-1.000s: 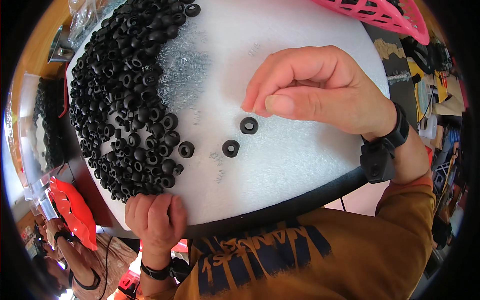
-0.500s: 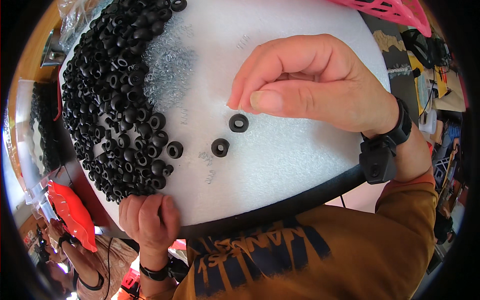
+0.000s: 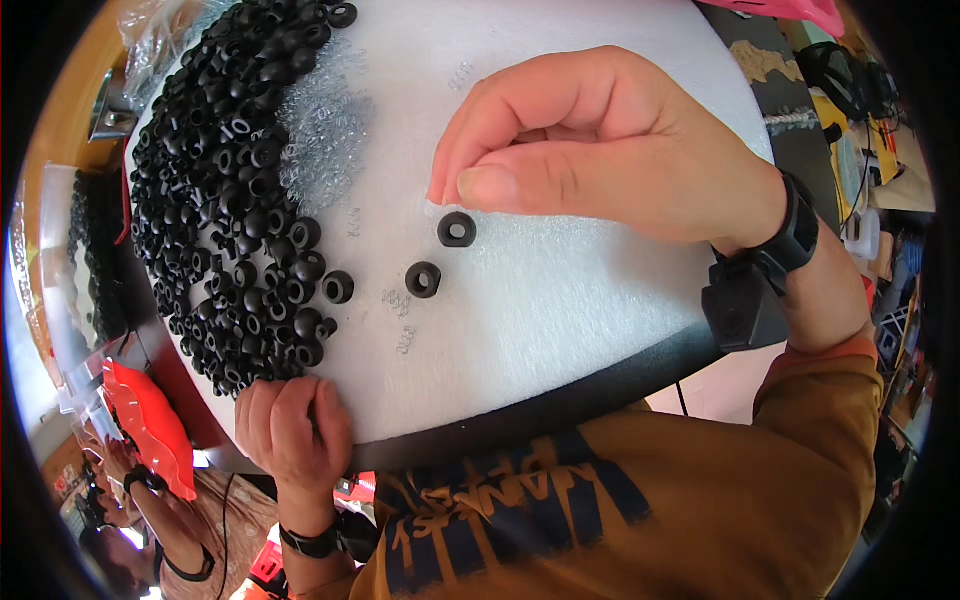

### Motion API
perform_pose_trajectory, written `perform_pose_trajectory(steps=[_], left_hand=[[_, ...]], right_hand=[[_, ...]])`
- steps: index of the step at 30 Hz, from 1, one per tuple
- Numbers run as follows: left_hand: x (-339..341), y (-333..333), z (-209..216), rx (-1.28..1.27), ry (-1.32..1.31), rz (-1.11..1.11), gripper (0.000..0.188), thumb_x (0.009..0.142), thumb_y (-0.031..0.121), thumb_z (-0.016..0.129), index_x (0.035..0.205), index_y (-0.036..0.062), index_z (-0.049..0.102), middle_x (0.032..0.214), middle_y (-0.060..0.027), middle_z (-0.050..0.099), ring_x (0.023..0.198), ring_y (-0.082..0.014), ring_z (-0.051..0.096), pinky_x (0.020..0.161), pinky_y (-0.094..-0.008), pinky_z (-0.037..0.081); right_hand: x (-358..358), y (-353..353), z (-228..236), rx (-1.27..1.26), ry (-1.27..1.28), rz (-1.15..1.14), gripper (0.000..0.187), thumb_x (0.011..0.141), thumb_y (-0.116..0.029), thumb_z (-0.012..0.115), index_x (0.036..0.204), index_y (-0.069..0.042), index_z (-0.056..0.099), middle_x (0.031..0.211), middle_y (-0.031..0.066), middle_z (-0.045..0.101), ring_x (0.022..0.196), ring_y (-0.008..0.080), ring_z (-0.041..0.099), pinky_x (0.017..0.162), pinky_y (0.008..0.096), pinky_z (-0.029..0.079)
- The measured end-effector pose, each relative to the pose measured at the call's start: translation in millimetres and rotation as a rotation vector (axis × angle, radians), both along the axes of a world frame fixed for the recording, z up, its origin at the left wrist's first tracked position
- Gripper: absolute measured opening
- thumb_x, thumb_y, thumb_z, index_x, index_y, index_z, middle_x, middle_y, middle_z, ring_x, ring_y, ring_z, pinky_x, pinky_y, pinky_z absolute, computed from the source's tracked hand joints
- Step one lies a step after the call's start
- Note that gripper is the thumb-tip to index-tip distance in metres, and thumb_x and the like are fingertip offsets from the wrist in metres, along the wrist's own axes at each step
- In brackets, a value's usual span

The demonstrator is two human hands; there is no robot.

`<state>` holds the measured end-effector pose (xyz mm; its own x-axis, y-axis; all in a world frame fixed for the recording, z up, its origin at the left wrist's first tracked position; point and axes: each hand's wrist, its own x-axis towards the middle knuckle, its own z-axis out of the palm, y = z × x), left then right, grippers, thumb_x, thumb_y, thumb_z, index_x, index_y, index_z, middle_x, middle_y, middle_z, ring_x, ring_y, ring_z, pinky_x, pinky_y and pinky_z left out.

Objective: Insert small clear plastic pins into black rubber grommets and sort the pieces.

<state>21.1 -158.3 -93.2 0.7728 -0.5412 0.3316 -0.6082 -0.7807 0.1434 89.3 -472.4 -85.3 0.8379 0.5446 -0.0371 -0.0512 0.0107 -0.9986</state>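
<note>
My right hand (image 3: 590,150) hovers over the white foam sheet (image 3: 540,310), thumb and fingertips pinched together. Whatever lies between those fingertips is too small or too hidden to make out. Just below the fingertips lies a black ring-shaped cap (image 3: 446,222), its hole facing up. A second black cap (image 3: 412,281) rests nearer to me, and a third black cap (image 3: 347,284) sits by the edge of the heap. My left hand (image 3: 290,425) is curled at the sheet's near left edge, against the heap of black caps (image 3: 235,165); its fingers hide anything inside.
Small wire springs (image 3: 325,140) lie in a cluster beside the heap, with several strays (image 3: 397,302) nearer. A pink plastic basket (image 3: 800,10) stands at the far right edge. A red tray-like object (image 3: 150,430) and another person's arm (image 3: 175,520) are at lower left.
The whole view has shifted slightly. My right hand, still pinched, has moved a little left relative to the nearest cap. The left hand stays curled at the sheet's edge.
</note>
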Motion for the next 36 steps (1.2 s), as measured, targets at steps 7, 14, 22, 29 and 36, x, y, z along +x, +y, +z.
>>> perform_pose_trajectory(steps=[7,14,22,29,36], left_hand=[[0,-4,3,-0.008,0.002,-0.021,0.014,0.07,0.001,0.066,0.079,0.0042,0.056,0.063,-0.0085,0.05,0.053,-0.0268,0.047,0.05,-0.0368,0.036],[7,-19,10,0.012,-0.024,-0.001,0.01,0.073,-0.001,0.065,0.08,0.003,0.058,0.065,-0.0085,0.052,0.054,-0.0252,0.051,0.05,-0.0346,0.039],[4,-11,19,-0.015,-0.092,-0.127,0.02,0.068,0.003,0.07,0.085,0.0046,0.058,0.064,-0.0059,0.051,0.051,-0.0222,0.049,0.046,-0.0334,0.038],[17,-18,43,-0.027,-0.007,-0.313,0.025,0.064,0.003,0.072,0.086,0.0051,0.059,0.065,-0.0021,0.048,0.05,-0.0184,0.048,0.044,-0.0303,0.036],[39,-29,61,0.004,0.159,-0.434,0.026,0.063,0.0,0.072,0.085,0.0043,0.06,0.065,-0.003,0.051,0.05,-0.0198,0.05,0.045,-0.0319,0.038]], right_hand=[[-4,6,-7,0.065,-0.042,-0.059,0.017,0.088,-0.018,0.061,0.089,-0.001,0.065,0.081,-0.0008,0.063,0.077,0.005,0.057,0.074,0.0206,0.046],[-3,6,-6,0.034,-0.075,-0.044,0.02,0.088,-0.02,0.061,0.09,-0.001,0.066,0.083,0.0005,0.064,0.079,0.0066,0.058,0.076,0.0215,0.047],[0,3,-3,0.021,-0.025,-0.022,0.021,0.088,-0.02,0.061,0.093,0.0,0.066,0.085,0.0007,0.065,0.081,0.0061,0.058,0.079,0.0212,0.046],[-3,-1,1,0.044,0.03,-0.002,0.019,0.089,-0.017,0.062,0.097,0.0,0.065,0.093,0.0008,0.065,0.088,0.0064,0.056,0.081,0.0228,0.045],[-3,-4,9,0.044,0.071,0.003,0.013,0.091,-0.013,0.06,0.097,-0.003,0.065,0.094,-0.0014,0.064,0.088,0.0057,0.055,0.081,0.0227,0.045]])
